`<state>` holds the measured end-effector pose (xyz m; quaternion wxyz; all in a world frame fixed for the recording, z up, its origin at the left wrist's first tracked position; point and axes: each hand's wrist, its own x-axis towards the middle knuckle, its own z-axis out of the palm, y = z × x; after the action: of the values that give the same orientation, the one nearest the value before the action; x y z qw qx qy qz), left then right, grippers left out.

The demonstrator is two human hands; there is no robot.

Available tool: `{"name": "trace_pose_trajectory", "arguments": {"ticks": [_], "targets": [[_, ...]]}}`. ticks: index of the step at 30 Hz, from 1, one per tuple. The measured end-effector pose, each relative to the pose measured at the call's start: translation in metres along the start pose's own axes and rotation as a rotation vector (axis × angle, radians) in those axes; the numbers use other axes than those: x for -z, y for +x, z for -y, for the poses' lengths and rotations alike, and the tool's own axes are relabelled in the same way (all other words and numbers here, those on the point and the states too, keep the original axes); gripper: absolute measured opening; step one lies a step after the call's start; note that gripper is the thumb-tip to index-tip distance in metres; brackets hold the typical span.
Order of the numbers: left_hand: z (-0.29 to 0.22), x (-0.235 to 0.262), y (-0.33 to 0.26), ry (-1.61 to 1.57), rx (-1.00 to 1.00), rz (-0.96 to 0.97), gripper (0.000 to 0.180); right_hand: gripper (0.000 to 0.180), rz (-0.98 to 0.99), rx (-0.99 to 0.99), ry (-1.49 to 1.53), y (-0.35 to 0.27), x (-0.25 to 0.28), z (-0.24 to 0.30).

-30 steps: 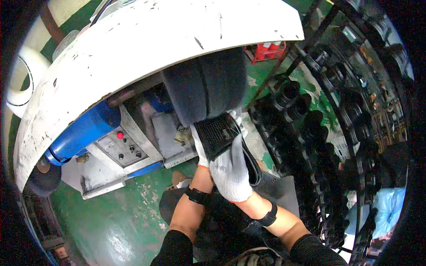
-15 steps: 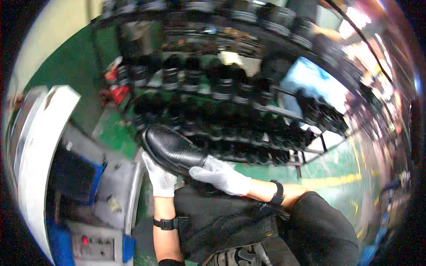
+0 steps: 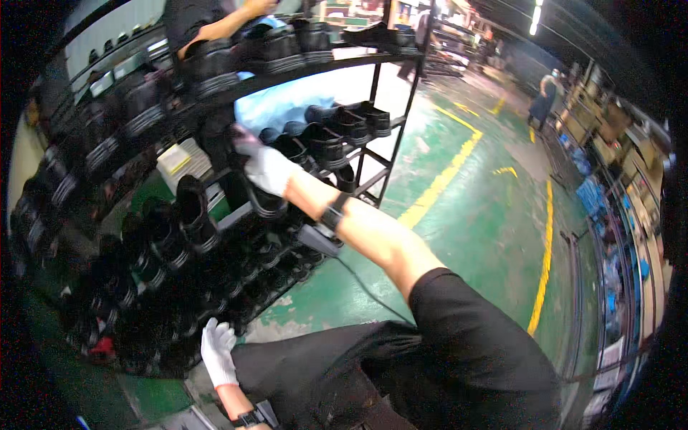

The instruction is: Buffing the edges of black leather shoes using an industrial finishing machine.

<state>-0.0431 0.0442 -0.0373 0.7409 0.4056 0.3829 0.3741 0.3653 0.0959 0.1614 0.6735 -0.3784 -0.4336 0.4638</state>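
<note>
My right hand [image 3: 268, 170], in a white glove, reaches out to the middle shelf of the rack. It grips a black shoe [image 3: 266, 204] whose heel end shows below the glove; its front is hidden by the hand. More black shoes [image 3: 324, 145] stand just right of it on the same shelf. My left hand [image 3: 218, 351], also gloved in white, hangs low beside the rack's bottom rows. Its fingers are slightly bent and apart, with nothing in them.
The dark metal rack [image 3: 395, 143] carries several rows of black shoes. Behind it, a person's arm [image 3: 228, 27] shows. Yellow lines [image 3: 448, 172] mark the green floor on the right. Farther off, another person [image 3: 545, 99] stands near shelving with boxes [image 3: 609, 129].
The view has swung to the right and closer to the rack. Both hands held the shoe before me; now my left hand is off it, and my right arm is stretched out to the shelf.
</note>
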Motion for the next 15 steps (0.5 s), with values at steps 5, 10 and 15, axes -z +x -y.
{"name": "trace_pose_trajectory", "arguments": {"ticks": [5,10,15], "targets": [[-0.001,-0.005,-0.009,0.046,-0.016,-0.079,0.044,0.042,-0.138,-0.098,-0.756,0.035,-0.031,0.002],[-0.007,0.002,-0.017,0.120,-0.040,-0.140,0.045,0.050,-0.018,0.221,-1.100,0.007,-0.101,-0.023],[-0.017,-0.025,-0.029,0.232,-0.066,-0.135,0.038,0.039,0.247,0.575,-1.567,0.001,-0.118,-0.067]]}}
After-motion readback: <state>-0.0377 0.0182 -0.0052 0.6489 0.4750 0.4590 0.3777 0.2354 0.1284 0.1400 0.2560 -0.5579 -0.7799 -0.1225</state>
